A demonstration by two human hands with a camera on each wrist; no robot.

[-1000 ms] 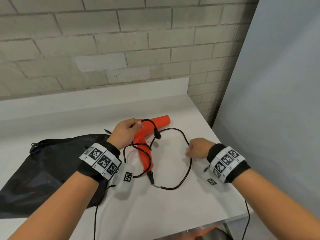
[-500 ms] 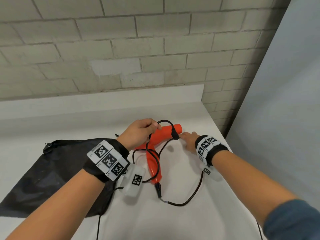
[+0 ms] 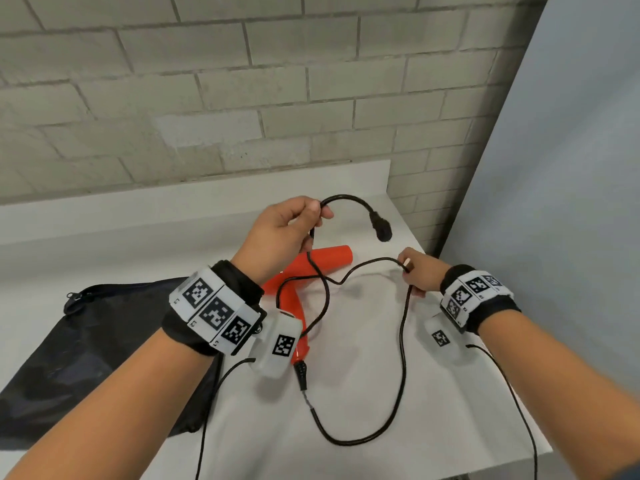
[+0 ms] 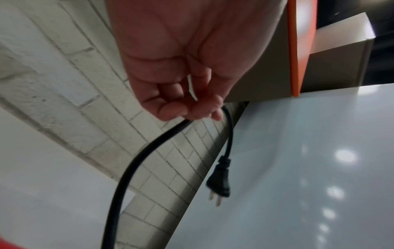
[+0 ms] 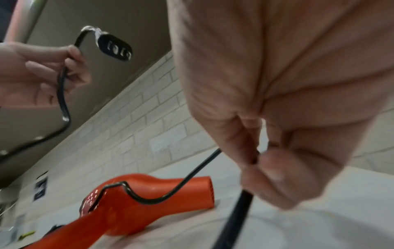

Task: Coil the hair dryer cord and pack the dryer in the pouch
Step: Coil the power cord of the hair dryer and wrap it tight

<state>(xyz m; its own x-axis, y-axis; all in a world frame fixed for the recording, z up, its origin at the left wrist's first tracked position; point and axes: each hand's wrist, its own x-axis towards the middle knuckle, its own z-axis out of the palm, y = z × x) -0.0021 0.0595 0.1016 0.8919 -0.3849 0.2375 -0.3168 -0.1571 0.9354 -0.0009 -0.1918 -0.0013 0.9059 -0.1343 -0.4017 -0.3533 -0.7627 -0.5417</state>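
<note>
- Orange hair dryer (image 3: 298,292): lies on its side on the white desk (image 3: 363,393), nozzle toward the brick wall, handle toward the viewer. It is wholly outside the pouch, so packing has not begun.
- Black cord (image 3: 401,358): leaves the handle end of the dryer, sweeps in one wide open loop across the desk on the dryer's right, then crosses over the dryer body. No tidy coil shows; judged from this, coiling is at its start.
- Plug (image 3: 381,228): hangs free in the air above the dryer's nozzle, prongs visible in the left wrist view.
- Left hand (image 3: 280,233): raised above the dryer, fingers curled round the cord just short of the plug.
- Right hand (image 3: 419,271): to the dryer's right, near the desk, fingers pinching a mid-length part of the cord.
- Black pouch (image 3: 104,341): lies flat on the desk to the dryer's left, zipper end toward the wall; whether it is unzipped cannot be told.
- Remaining: gather the loops, then put the dryer into the pouch.
</note>
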